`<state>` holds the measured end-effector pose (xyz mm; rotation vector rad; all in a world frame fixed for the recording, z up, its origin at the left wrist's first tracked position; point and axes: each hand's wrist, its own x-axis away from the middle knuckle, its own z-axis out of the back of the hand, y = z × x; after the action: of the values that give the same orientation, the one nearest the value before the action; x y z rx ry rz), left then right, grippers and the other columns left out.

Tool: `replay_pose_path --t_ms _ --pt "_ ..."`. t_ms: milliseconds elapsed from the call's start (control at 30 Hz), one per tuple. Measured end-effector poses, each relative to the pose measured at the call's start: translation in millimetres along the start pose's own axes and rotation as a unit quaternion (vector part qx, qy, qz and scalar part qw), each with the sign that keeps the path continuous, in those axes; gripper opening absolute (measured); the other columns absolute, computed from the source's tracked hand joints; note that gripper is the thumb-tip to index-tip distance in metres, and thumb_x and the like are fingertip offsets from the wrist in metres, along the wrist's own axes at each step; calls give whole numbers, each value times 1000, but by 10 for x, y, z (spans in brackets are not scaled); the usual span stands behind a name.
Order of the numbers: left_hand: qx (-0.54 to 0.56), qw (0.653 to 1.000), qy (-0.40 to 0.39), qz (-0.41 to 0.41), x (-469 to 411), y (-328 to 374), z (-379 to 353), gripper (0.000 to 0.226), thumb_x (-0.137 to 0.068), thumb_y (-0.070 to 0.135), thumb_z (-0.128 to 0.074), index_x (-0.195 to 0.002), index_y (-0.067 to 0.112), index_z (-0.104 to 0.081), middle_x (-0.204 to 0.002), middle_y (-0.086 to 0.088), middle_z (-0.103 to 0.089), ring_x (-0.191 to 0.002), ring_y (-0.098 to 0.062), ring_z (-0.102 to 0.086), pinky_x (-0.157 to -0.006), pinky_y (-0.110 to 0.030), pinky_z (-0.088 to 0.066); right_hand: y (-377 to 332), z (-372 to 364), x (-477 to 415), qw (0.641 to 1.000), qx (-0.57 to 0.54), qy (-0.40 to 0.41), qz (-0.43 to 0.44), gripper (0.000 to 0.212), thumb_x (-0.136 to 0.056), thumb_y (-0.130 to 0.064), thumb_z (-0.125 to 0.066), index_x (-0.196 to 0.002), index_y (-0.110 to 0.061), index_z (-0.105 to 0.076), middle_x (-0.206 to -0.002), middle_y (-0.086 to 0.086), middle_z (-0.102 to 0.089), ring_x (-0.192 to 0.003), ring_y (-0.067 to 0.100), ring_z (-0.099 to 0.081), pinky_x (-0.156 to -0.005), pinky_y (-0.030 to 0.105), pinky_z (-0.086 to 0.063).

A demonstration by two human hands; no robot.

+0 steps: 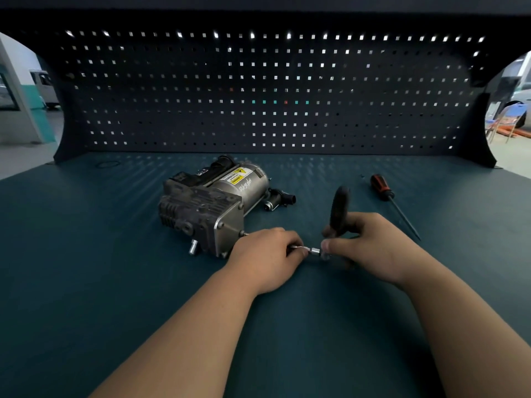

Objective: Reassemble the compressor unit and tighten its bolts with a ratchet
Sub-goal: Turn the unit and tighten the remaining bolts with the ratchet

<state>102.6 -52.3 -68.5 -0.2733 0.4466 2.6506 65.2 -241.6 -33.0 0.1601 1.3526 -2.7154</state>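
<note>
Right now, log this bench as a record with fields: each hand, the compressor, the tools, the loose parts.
left hand: pinches a slim metal piece at the socket; bolt or bit, cannot tell
right hand: grips the ratchet, black handle pointing up
compressor: lies on the teal mat, just left of the left hand
screwdriver: lies on the mat, right of the hands
small black part: on the mat beside the compressor's cylinder
</note>
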Motion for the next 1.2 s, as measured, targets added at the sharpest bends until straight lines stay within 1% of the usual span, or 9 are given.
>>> replay_pose_path --t_ms 100,200,467,667,800,867,967,1100,1200 --pt "1 1000 2 3 5 8 1 30 -92 55 -43 -106 36 -61 -105 10 -60 -102 -16 -57 -75 -30 -42 17 -67 -102 998 -25 39 -35 12 -86 -25 -69 -80 -15 -67 -54 -2 -64 -40 11 -55 -43 18 -39" --pt "-4 1000 5 9 14 11 -10 33 -93 57 -41 -108 34 -61 -105 9 -60 -101 -16 -57 -73 -29 -41 26 -144 -196 993 24 44 -102 30 -90 -35 -61 -72 -11 -64 -44 1 -58 -32 8 -48 -32 15 -33" --pt "11 1000 -2 1 19 -2 -14 28 -94 56 -41 -108 38 -56 -99 10 -55 -96 -16 -57 -68 -29 -34 36 -142 -258 990 34 21 -139 39 -92 -43 -57 -69 -12 -61 -41 0 -58 -32 8 -49 -33 15 -32" --pt "2 1000 -20 1 -15 -9 11 30 -93 58 -41 -111 39 -57 -104 10 -58 -102 -16 -56 -69 -30 -35 2 -98 -140 997 -27 73 -31 17 -89 -25 -64 -73 -17 -64 -49 -10 -59 -41 8 -55 -39 16 -38" --pt "-5 1000 -19 3 -14 -7 17 28 -94 57 -41 -107 39 -57 -105 10 -58 -102 -16 -56 -70 -30 -34 -15 3 1 998 -57 2 13 6 -81 -19 -71 -78 -24 -70 -60 0 -67 -50 14 -60 -52 26 -48" --pt "-5 1000 -17 5 -8 -6 18 28 -94 57 -41 -107 38 -57 -107 11 -59 -103 -15 -56 -70 -30 -34 -4 28 54 998 -64 -18 21 11 -78 -17 -74 -80 -28 -71 -63 2 -68 -51 16 -59 -53 29 -48" --pt "1 1000 -13 8 1 0 14 28 -93 57 -42 -106 37 -57 -106 11 -58 -101 -14 -56 -70 -29 -34 13 43 53 996 -88 -8 29 7 -78 -12 -75 -80 -18 -71 -64 2 -68 -48 15 -57 -49 27 -46" --pt "24 1000 4 14 22 2 -1 27 -92 57 -45 -103 36 -58 -99 13 -48 -96 -13 -56 -68 -29 -38 4 -20 -50 992 -111 52 0 6 -83 -19 -70 -80 -14 -69 -62 5 -67 -41 17 -53 -44 25 -41" --pt "20 1000 4 17 35 17 -10 29 -92 57 -46 -102 33 -60 -102 13 -46 -94 -13 -57 -73 -32 -44 21 -92 -163 994 -34 70 -80 24 -91 -30 -61 -82 -8 -67 -49 -1 -63 -33 10 -48 -36 16 -32"
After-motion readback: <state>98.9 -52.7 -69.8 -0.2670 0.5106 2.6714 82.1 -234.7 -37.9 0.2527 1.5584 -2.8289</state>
